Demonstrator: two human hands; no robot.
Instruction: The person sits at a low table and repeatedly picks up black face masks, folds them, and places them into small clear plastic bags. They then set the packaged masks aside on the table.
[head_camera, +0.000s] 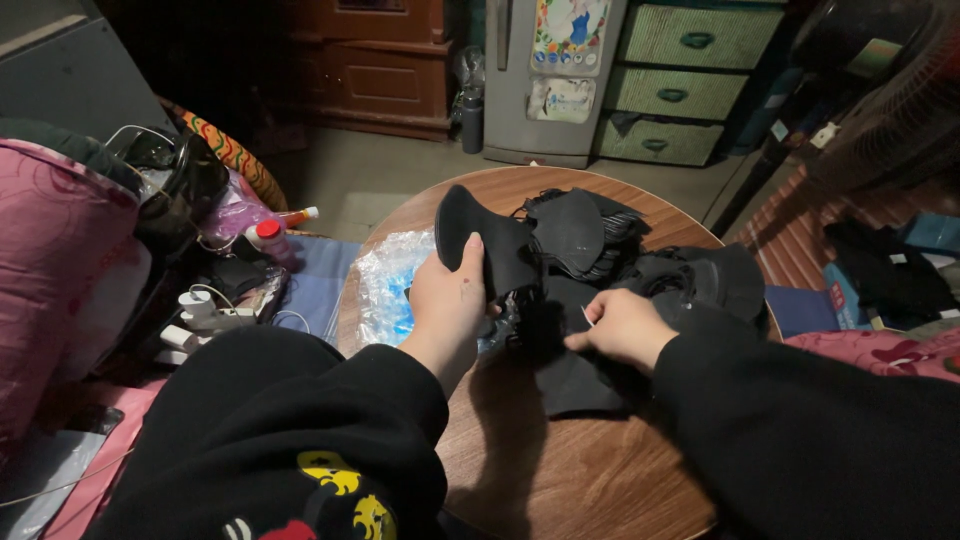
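Note:
My left hand holds up a black fabric face mask above the round wooden table. My right hand rests on a flat black mask piece lying on the table, its fingers pinching something small and pale at the mask's edge. A heap of several more black masks lies behind the hands, and another dark pile sits at the right. Both arms wear black sleeves.
A clear plastic bag lies on the table's left side. On the left are a pink cushion, white chargers and cables and a red-capped bottle. A small grey fridge, green wicker drawers and a fan stand behind.

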